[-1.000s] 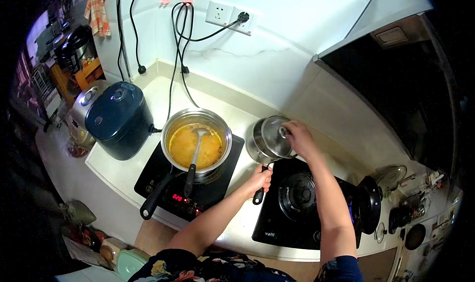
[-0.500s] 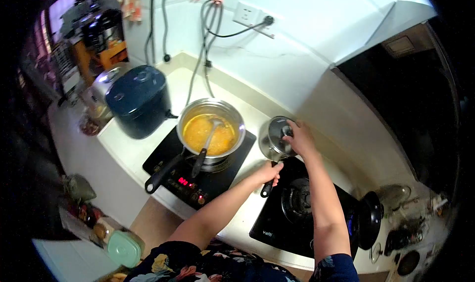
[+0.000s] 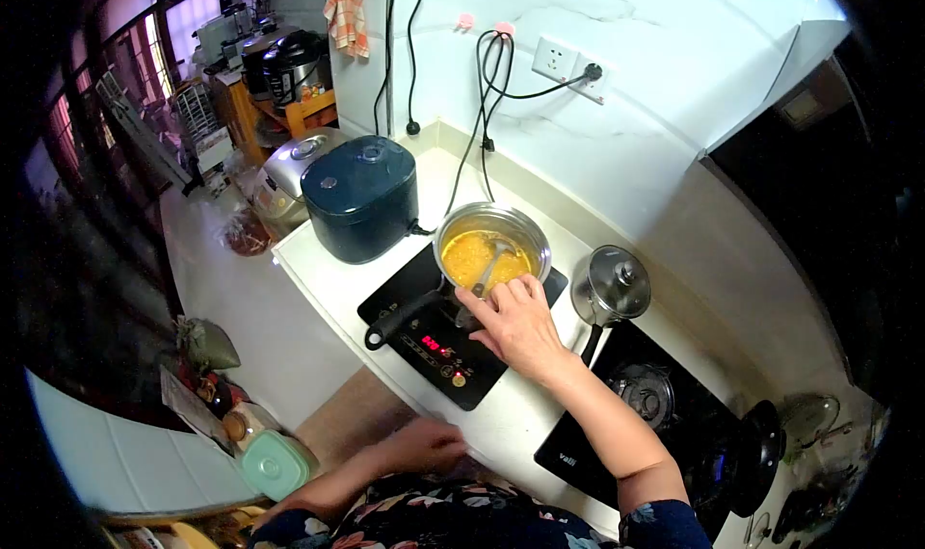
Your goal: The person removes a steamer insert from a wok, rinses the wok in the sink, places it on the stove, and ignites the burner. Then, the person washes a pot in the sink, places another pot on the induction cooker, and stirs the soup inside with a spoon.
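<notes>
A steel saucepan (image 3: 535,229) of bubbling orange-yellow liquid sits on the induction cooker (image 3: 424,368), whose red digits are lit. A ladle (image 3: 494,260) leans in the liquid, its handle over the pan's near rim. Over that handle, my right hand (image 3: 525,332) spreads thumb and index finger apart, hiding most of the lower handle; no firm grip shows. Down by the counter's front edge, my left hand (image 3: 429,445) hangs loosely curled and a little blurred, with nothing seen in it. A smaller lidded pot (image 3: 611,287) with a glass lid stands to the right, touched by neither hand.
A dark blue rice cooker (image 3: 361,202) stands left of the saucepan. Cables (image 3: 493,87) hang down the wall behind. On the right are a black gas hob (image 3: 588,443) and a dark pan (image 3: 761,457). A green-lidded box (image 3: 275,464) sits low at the left.
Both hands have left the smaller lidded pot. My right hand has moved left to the ladle handle, and my left hand has dropped toward my body. The view has turned left.
</notes>
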